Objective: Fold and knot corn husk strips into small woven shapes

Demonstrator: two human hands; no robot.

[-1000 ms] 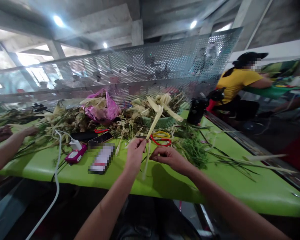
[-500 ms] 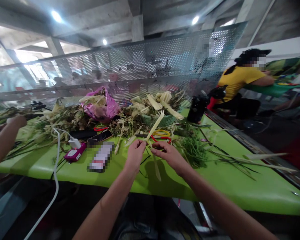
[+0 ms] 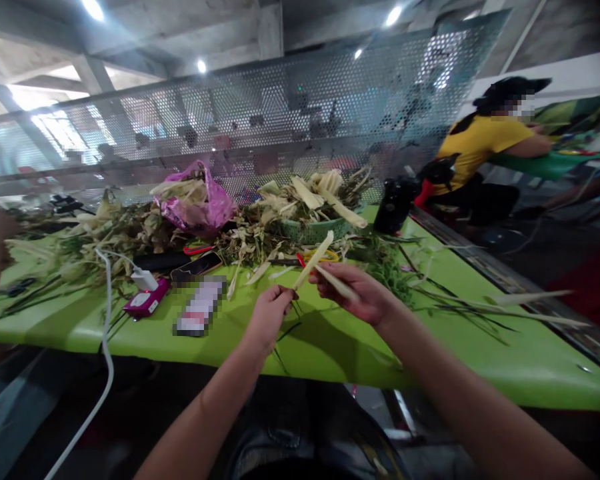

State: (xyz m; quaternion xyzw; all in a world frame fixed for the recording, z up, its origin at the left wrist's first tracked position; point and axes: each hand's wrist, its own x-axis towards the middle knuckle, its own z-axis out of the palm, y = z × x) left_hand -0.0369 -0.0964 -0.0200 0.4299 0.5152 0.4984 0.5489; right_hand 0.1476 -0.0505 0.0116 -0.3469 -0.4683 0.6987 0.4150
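In front of the green basket [image 3: 305, 231], the left hand [image 3: 270, 317], closed, pinched a pale husk strip [image 3: 317, 257]; the right hand [image 3: 363, 292] curled round another strip [image 3: 338, 283] (a pink plastic bag [image 3: 213, 207], I noticed, sat left of that basket).

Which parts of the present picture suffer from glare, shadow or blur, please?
Head view: bluish haze spreads around the upper-left ceiling lamp; head view: a soft shadow lies on the green table below the right hand; head view: the nearer phone is pixelated, its screen unreadable; head view: the upper-right corner is dark.
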